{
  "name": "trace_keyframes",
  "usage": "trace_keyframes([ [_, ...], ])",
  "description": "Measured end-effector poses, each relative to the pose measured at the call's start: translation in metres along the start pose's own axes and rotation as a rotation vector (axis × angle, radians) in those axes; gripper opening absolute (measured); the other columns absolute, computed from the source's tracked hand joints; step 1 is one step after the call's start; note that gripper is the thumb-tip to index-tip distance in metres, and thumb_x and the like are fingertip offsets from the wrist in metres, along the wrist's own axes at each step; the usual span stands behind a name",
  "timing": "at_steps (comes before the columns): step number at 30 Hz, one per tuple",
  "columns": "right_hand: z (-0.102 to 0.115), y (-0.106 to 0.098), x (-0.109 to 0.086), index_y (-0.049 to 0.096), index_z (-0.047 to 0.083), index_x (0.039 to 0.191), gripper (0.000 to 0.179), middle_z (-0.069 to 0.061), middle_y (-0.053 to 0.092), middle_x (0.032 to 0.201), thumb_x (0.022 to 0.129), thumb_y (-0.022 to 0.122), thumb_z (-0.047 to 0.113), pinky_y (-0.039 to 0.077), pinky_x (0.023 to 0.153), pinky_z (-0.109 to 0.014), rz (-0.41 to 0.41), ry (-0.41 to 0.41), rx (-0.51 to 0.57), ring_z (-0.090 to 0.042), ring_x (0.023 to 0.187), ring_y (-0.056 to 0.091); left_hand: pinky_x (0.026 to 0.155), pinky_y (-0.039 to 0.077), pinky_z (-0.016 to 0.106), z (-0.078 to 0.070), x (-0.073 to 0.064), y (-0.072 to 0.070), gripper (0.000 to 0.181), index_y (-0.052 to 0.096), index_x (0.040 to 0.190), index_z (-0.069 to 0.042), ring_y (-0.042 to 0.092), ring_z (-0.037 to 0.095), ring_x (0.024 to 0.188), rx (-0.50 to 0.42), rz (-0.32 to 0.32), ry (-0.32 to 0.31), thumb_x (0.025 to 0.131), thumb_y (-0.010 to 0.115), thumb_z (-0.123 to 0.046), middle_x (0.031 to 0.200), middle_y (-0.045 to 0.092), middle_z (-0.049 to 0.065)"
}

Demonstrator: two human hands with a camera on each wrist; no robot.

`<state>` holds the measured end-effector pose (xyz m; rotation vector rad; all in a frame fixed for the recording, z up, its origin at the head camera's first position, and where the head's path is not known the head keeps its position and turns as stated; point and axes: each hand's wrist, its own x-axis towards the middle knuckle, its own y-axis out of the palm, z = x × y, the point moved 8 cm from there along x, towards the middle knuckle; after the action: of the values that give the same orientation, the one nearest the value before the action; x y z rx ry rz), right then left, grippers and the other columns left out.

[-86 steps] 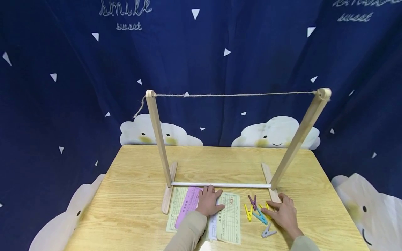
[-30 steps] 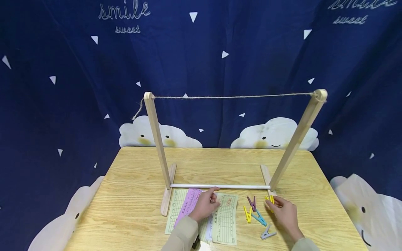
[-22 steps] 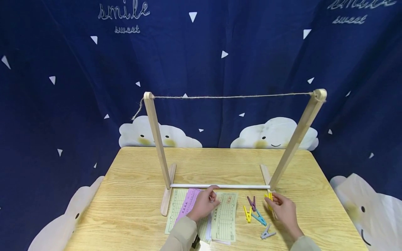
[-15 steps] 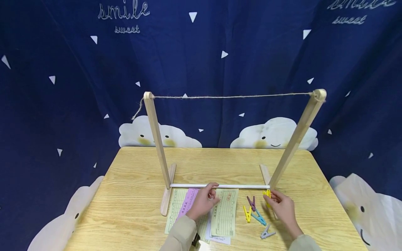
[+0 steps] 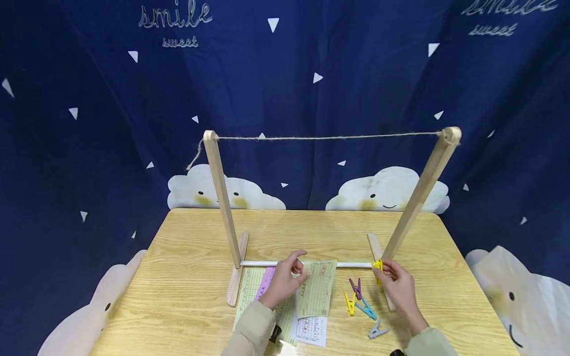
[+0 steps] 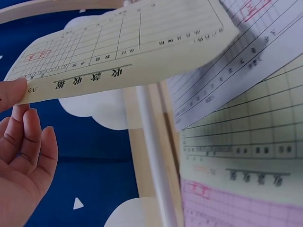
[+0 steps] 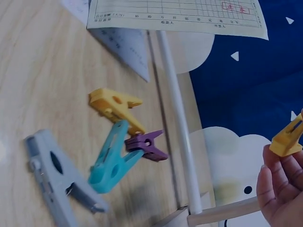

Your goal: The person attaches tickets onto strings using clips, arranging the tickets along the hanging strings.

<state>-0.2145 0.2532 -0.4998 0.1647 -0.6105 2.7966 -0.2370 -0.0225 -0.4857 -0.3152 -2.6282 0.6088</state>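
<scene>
My left hand pinches a pale green receipt sheet by its upper left corner. Printed lines and a red stamp show on it, and in the left wrist view the lifted sheet hangs over the others. In my right hand a yellow clothespin is pinched between thumb and fingers, near the foot of the right post. Below the lifted sheet lie a white receipt, a purple receipt and more pale green receipts, partly hidden by my left arm.
A wooden frame with a left post, a right post and a white bottom bar stands on the table. Twine spans its top. Loose yellow, purple, blue and grey clothespins lie between the hands.
My left hand has gone from lying on the papers to lifting the top green receipt, uncovering the white one. The right hand has picked up a yellow clothespin and raised it.
</scene>
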Motion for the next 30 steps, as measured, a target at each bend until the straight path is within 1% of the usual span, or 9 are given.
trace_keyframes([
  [2,0.003,-0.002,0.001,0.058,-0.010,0.106,0.029,-0.010,0.062,0.086,0.083,0.064,0.007,0.046,0.060,-0.013,-0.013,0.014,0.031,0.002,0.070,0.054,0.064,0.049,0.027,-0.002,0.001,-0.003,0.053,0.050,0.119,0.001,0.051,0.007,0.066,0.005,-0.002,0.000,0.071,0.071,0.004,0.071,0.056,-0.002],
  [7,0.001,-0.004,0.002,0.057,-0.009,0.107,0.029,0.000,0.060,0.081,0.085,0.063,0.008,0.047,0.057,-0.013,-0.033,0.088,0.106,0.002,0.067,0.054,0.065,0.050,0.029,-0.010,0.003,-0.010,0.054,0.050,0.120,0.000,0.053,0.010,0.067,0.009,-0.017,0.038,0.071,0.071,0.006,0.072,0.057,0.000],
  [11,0.004,-0.003,0.003,0.055,-0.011,0.108,0.029,0.004,0.061,0.077,0.085,0.061,0.005,0.046,0.056,-0.013,-0.040,0.088,0.170,0.002,0.065,0.054,0.066,0.050,0.028,-0.018,0.004,-0.016,0.056,0.048,0.121,0.001,0.054,0.010,0.067,0.005,-0.023,0.058,0.070,0.071,0.008,0.072,0.058,0.001],
  [14,0.005,-0.002,0.005,0.054,-0.011,0.109,0.027,0.009,0.061,0.073,0.086,0.058,0.003,0.045,0.054,-0.013,-0.041,0.071,0.186,0.002,0.062,0.053,0.065,0.051,0.028,-0.025,0.005,-0.021,0.057,0.048,0.120,0.002,0.054,0.011,0.066,-0.001,-0.036,0.083,0.069,0.071,0.009,0.071,0.058,0.002],
  [16,0.005,-0.002,0.007,0.055,-0.010,0.110,0.026,0.011,0.060,0.071,0.088,0.057,0.004,0.044,0.053,-0.013,-0.040,0.066,0.187,0.002,0.061,0.052,0.064,0.051,0.028,-0.028,0.006,-0.024,0.057,0.048,0.120,0.003,0.055,0.011,0.066,-0.004,-0.046,0.102,0.068,0.071,0.009,0.071,0.059,0.002],
  [20,0.007,-0.002,0.009,0.055,-0.010,0.109,0.028,0.012,0.060,0.070,0.089,0.058,0.009,0.043,0.050,-0.014,-0.035,0.055,0.162,0.002,0.059,0.052,0.064,0.051,0.029,-0.034,0.008,-0.029,0.057,0.048,0.120,0.003,0.055,0.012,0.066,0.021,-0.055,0.136,0.069,0.072,0.009,0.072,0.059,0.003],
  [26,0.016,-0.005,0.011,0.056,-0.008,0.109,0.032,0.010,0.061,0.074,0.087,0.062,0.014,0.044,0.051,-0.014,-0.026,0.042,0.110,0.002,0.063,0.054,0.065,0.050,0.029,-0.040,0.013,-0.038,0.054,0.049,0.120,0.001,0.055,0.011,0.068,0.053,-0.065,0.155,0.071,0.072,0.006,0.074,0.059,0.002],
  [28,0.021,-0.006,0.011,0.056,-0.009,0.110,0.035,0.007,0.062,0.076,0.086,0.063,0.016,0.045,0.052,-0.014,-0.019,0.023,0.102,0.001,0.064,0.054,0.066,0.050,0.029,-0.042,0.014,-0.042,0.051,0.051,0.117,0.000,0.056,0.012,0.069,0.064,-0.081,0.160,0.070,0.073,0.005,0.074,0.060,0.001],
  [30,0.027,-0.007,0.013,0.057,-0.008,0.110,0.036,0.005,0.062,0.078,0.086,0.064,0.018,0.046,0.054,-0.015,-0.008,-0.016,0.088,0.001,0.066,0.055,0.065,0.050,0.031,-0.043,0.016,-0.047,0.046,0.054,0.112,0.001,0.057,0.014,0.068,0.071,-0.101,0.177,0.070,0.073,0.006,0.073,0.060,0.002],
])
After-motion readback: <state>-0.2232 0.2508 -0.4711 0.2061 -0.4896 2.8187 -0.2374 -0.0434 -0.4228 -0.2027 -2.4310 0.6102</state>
